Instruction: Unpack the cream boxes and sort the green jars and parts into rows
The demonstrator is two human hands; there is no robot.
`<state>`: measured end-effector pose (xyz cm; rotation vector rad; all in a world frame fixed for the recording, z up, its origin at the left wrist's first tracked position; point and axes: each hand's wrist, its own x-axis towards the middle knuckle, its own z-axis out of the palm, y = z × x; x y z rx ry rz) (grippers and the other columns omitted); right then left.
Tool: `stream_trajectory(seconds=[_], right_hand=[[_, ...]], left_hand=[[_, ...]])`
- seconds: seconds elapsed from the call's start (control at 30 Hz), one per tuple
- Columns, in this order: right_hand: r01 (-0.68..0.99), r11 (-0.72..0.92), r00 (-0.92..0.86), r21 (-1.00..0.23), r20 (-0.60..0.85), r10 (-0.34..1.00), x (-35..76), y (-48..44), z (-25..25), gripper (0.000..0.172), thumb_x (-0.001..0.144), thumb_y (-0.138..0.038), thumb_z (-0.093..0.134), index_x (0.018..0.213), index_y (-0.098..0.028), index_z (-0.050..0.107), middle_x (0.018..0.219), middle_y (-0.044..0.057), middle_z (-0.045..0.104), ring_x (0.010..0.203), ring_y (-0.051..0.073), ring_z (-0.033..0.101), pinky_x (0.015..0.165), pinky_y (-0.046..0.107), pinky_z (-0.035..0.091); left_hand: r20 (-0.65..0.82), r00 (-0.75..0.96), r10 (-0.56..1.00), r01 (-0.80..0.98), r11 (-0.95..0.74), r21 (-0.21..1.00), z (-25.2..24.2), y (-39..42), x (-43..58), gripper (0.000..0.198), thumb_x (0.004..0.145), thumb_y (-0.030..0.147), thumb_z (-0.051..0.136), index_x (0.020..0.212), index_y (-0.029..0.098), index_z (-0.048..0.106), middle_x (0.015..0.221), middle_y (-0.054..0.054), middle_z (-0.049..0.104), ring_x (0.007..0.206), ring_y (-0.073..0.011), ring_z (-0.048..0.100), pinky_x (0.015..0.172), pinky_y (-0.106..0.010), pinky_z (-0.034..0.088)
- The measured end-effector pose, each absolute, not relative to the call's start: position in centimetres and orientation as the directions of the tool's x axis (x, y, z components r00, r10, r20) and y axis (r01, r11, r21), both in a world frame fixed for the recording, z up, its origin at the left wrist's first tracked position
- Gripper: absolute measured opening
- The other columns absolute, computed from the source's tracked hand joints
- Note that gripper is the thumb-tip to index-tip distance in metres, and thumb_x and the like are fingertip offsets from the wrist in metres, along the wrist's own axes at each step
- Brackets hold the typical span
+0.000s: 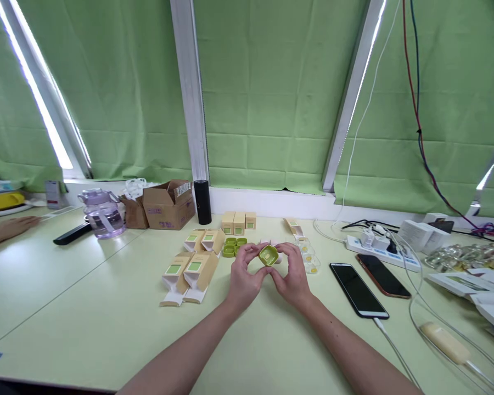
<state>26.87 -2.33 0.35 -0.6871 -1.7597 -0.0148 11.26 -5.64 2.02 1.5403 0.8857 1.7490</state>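
- Table [107,329]: pale; bears opened cartons [201,269] left of the hands.
- Left hand [245,273] and right hand [290,273]: fingertips clamped on opposite sides of one green cup [269,253], directly between them; neither hand nearer.
- Green cup: squarish, no evident long axis, mouth tilted toward viewer.
- Pale spot [267,257]: inside cup; nature unclear.

Bare forearms [193,348] extend from the near side; both hands [246,274] curl toward each other, thumb tips [265,272] close together, perhaps touching.
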Motion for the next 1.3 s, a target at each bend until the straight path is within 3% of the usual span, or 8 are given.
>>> stream_trajectory(seconds=[0.27, 0.47, 0.63, 0.97, 1.3], right_hand=[[0.440, 0.844, -0.147, -0.307, 0.902, 0.405, 27.0, -2.4, 0.6, 0.043, 0.088, -0.016, 0.062, 0.128, -0.026, 0.048, 0.118, 0.011, 0.062, 0.114, 0.031, 0.057, 0.096, 0.055, 0.051], [0.429, 0.859, -0.137, -0.280, 0.920, 0.368, 27.0, -2.6, 0.9, 0.046, 0.089, -0.017, 0.064, 0.132, -0.026, 0.049, 0.121, 0.011, 0.063, 0.116, 0.032, 0.058, 0.098, 0.056, 0.051], [0.440, 0.864, -0.157, -0.244, 0.927, 0.342, 27.0, -2.6, 0.8, 0.053, 0.090, -0.017, 0.065, 0.138, -0.027, 0.046, 0.126, 0.012, 0.063, 0.121, 0.033, 0.057, 0.101, 0.059, 0.050], [0.440, 0.874, -0.224, -0.204, 0.918, 0.327, 26.8, -2.8, 0.9, 0.054, 0.093, -0.017, 0.062, 0.143, -0.028, 0.046, 0.131, 0.012, 0.064, 0.126, 0.033, 0.058, 0.103, 0.060, 0.050], [0.388, 0.866, -0.221, -0.316, 0.880, 0.420, 26.6, -3.0, 0.9, 0.047, 0.096, -0.020, 0.058, 0.141, -0.027, 0.050, 0.132, 0.013, 0.063, 0.126, 0.031, 0.056, 0.106, 0.058, 0.049]], left_hand=[[0.587, -0.089, 0.805, 0.032, -0.586, 0.809, 2.4, -5.8, 11.1, 0.040, 0.081, 0.025, 0.082, 0.112, 0.022, 0.057, 0.122, -0.011, 0.072, 0.117, -0.0251, 0.069, 0.106, -0.041, 0.051], [0.470, -0.033, 0.882, -0.174, -0.468, 0.866, 2.5, -5.6, 11.1, 0.044, 0.087, 0.047, 0.076, 0.111, 0.021, 0.050, 0.105, -0.011, 0.077, 0.104, -0.0245, 0.074, 0.092, -0.037, 0.056], [0.355, -0.092, 0.930, -0.241, -0.367, 0.898, 2.3, -4.8, 11.1, 0.053, 0.081, 0.062, 0.075, 0.103, 0.021, 0.051, 0.084, -0.006, 0.078, 0.086, -0.0234, 0.077, 0.083, -0.035, 0.058], [0.189, -0.030, 0.982, -0.280, -0.190, 0.941, 3.1, -5.2, 11.4, 0.058, 0.077, 0.073, 0.071, 0.088, 0.018, 0.057, 0.089, -0.008, 0.076, 0.088, -0.0272, 0.077, 0.078, -0.040, 0.064], [0.143, -0.021, 0.989, -0.237, -0.144, 0.961, 2.8, -5.1, 11.2, 0.063, 0.078, 0.076, 0.067, 0.094, 0.015, 0.065, 0.087, -0.010, 0.076, 0.077, -0.0255, 0.077, 0.066, -0.035, 0.063]])
